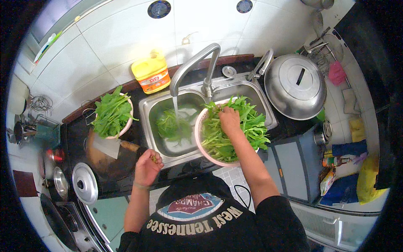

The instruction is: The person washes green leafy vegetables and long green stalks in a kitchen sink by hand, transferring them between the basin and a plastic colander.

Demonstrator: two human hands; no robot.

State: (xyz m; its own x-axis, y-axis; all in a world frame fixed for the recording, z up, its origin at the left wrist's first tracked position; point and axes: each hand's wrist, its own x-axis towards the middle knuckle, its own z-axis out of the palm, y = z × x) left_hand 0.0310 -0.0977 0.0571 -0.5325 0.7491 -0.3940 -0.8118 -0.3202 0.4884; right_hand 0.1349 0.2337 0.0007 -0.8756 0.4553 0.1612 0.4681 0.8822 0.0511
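Observation:
My right hand (229, 121) is in the leafy greens (252, 132) heaped in a pink plastic basket (200, 143) over the divider and right bowl of a steel sink; its fingertips are hidden among leaves. Palm up in front of the sink's left bowl, my left hand (148, 167) has curled fingers around some small greenish bits. Water runs from the steel faucet (190, 67) into the left bowl (185, 149), where more greens (171, 126) lie in water. A second basket of broad-leaved greens (111, 115) stands on the counter at the left.
A yellow jug (151, 74) stands behind the sink. At the right is a large domed metal lid (296, 88). A round wooden board (100, 157), a cleaver (108, 146) and a pot lid (85, 183) are at the left, near a gas stove (70, 220). A small drain strainer (229, 71) lies behind the faucet.

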